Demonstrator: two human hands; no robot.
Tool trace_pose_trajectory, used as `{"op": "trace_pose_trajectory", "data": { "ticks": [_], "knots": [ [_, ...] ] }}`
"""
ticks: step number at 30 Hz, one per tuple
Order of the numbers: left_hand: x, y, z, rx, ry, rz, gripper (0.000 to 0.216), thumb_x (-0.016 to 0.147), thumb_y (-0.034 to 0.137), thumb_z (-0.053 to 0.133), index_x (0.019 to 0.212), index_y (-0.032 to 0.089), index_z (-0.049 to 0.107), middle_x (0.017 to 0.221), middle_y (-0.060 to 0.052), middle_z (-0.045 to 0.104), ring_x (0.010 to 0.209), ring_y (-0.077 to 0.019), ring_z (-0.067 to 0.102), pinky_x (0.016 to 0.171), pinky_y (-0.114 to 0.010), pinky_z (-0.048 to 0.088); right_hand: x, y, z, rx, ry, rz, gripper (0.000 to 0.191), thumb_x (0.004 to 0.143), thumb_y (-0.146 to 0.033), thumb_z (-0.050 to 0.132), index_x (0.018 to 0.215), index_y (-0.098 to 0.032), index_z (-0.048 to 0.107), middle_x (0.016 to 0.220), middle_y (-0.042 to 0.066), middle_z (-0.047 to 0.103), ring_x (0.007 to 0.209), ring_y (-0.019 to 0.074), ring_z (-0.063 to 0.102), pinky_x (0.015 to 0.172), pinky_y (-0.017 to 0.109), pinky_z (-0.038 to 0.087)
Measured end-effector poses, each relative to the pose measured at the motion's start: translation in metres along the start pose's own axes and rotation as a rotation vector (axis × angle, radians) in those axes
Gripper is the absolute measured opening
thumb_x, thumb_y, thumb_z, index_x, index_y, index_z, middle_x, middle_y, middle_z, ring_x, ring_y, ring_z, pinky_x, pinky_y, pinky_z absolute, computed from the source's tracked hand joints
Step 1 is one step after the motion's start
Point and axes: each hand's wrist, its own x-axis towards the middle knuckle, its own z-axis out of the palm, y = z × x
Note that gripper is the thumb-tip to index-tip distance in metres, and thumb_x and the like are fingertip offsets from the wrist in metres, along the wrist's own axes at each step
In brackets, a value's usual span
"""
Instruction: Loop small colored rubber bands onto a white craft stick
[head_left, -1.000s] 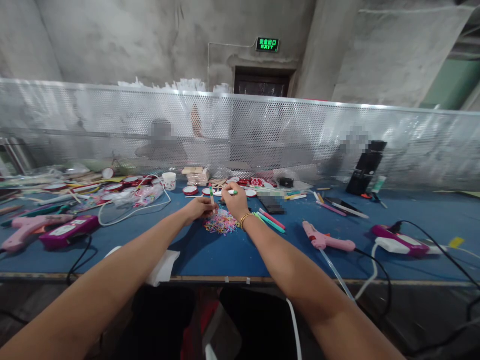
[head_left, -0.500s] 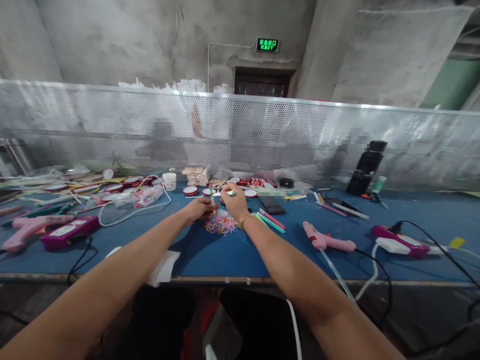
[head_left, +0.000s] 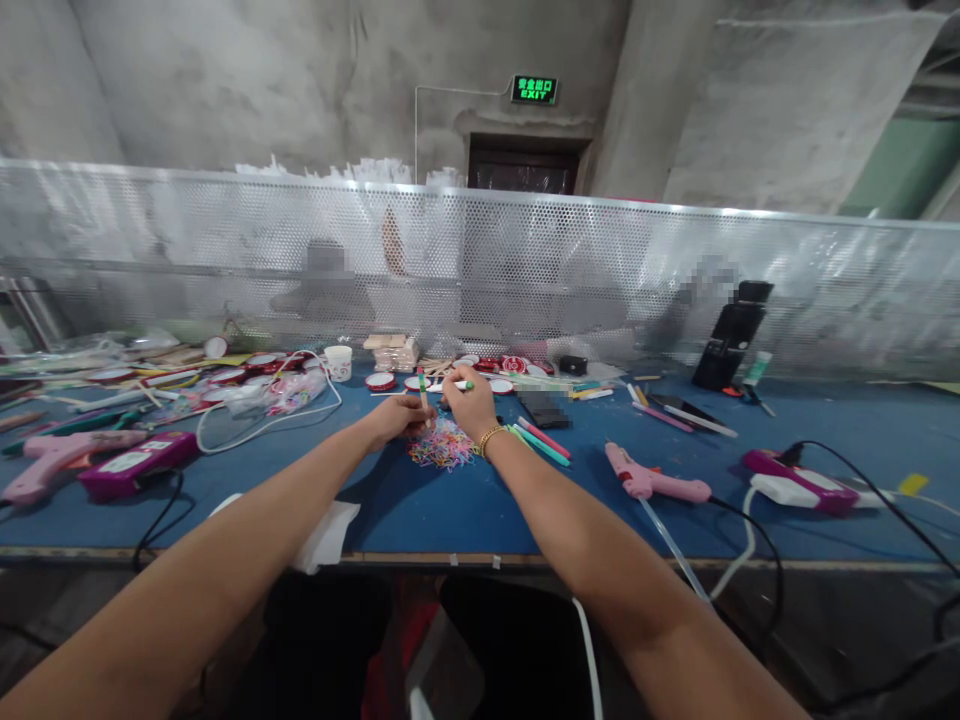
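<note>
My left hand is closed on a thin wooden stick that stands upright with a green tip. My right hand is closed around a white marker with a green cap, its tip pointed toward the stick. Both hands hover over a small heap of coloured rubber bands on the blue table. A gold bracelet sits on my right wrist.
Pink glue guns lie at the left and right, with cables trailing. Coloured sticks lie right of my right hand. Red-and-white discs, a white cup and a black stand line the back. Behind the perforated screen sit other people.
</note>
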Motion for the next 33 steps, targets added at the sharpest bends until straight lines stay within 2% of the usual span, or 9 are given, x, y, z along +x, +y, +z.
{"op": "trace_pose_trajectory", "data": {
  "ticks": [33],
  "knots": [
    [-0.0019,0.0011,0.0014,0.001,0.002,-0.015,0.027,0.056,0.031,0.082,0.071,0.012,0.069,0.064,-0.004,0.064,0.052,-0.0075,0.051,0.053,-0.021,0.043,-0.0002,0.0011,-0.0006,-0.006,-0.005,0.000,0.009,0.075,-0.025,0.047,0.068,-0.022,0.051,0.068,-0.002,0.056,0.072,0.0153,0.051,0.069,0.026,0.041]
  ]
}}
